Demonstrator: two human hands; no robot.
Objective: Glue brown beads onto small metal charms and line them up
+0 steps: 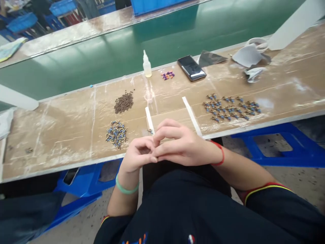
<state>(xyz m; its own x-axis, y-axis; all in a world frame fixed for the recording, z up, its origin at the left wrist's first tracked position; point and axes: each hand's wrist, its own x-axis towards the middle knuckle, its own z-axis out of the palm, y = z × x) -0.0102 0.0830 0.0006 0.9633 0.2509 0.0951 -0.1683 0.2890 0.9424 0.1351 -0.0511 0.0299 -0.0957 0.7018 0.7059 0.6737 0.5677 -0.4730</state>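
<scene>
Head view. Left hand (137,156) and right hand (181,144) meet at the table's near edge, fingers curled, tips together; cannot tell whether anything is pinched there. Just beyond, one small piece (150,131) lies at the left white strip (148,117). Left of it, a heap of blue-and-gold pieces (116,134); off right, a spread-out group (231,109) of similar ones. Likely light, stiff, slick if metal; best taken singly, across the body, by thumb and forefinger tips. Farther: brown bits (124,102), squeeze bottle (147,66).
</scene>
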